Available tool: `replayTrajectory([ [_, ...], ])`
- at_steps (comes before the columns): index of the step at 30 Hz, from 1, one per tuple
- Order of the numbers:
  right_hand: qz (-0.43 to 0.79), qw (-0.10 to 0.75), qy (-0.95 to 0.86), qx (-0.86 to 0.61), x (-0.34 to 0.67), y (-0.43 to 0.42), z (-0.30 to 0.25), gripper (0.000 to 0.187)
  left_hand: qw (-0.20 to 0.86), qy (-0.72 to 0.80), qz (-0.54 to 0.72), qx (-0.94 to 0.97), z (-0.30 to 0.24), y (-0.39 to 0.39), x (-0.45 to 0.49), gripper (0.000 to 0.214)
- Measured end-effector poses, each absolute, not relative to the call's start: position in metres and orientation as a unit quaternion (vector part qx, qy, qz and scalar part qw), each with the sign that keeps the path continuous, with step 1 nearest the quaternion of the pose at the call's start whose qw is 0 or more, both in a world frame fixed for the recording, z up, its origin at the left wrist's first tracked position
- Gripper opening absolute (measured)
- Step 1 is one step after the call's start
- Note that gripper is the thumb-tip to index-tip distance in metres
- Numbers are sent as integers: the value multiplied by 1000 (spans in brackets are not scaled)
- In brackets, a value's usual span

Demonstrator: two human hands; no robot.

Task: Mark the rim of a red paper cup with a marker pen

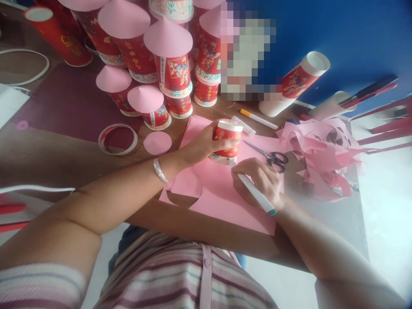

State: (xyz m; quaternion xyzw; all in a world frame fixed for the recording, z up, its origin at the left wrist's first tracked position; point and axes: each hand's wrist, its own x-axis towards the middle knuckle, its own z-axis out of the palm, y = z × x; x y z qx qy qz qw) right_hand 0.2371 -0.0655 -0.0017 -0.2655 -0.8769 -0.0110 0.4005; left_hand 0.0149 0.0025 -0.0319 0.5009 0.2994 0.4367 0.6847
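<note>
My left hand (206, 141) is wrapped round a short red paper tube (227, 136) with white rims, just above the pink paper. Green marks show on the tube's lower white band. In my right hand (259, 180) is a white marker (257, 195) with a green end, its tip at that lower band. Beneath both hands lies the pink paper sheet (222, 184), with a round piece cut out of its left part. Black-handled scissors (270, 158) rest partly on the sheet, right of the tube.
Several red tubes with pink cone tops (168, 40) stand at the back. A pink disc (157, 143) and a white-edged ring (117, 139) lie to the left. Pink paper scraps (325, 154) heap at the right, near a yellow-capped marker (258, 119) and a pen holder (334, 105).
</note>
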Motion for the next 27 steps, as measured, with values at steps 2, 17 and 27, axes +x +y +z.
replayTrajectory([
  [2, -12, 401, -877, -264, 237, -65, -2, 30, 684, 302, 437, 499, -33, 2, 15, 68],
  [17, -6, 394, -879, -269, 238, -66, -3, 28, 684, 300, 432, 506, -32, 3, 14, 67],
  [27, -3, 402, -883, -243, 230, -67, 2, 23, 687, 304, 436, 496, -27, 1, 16, 66],
])
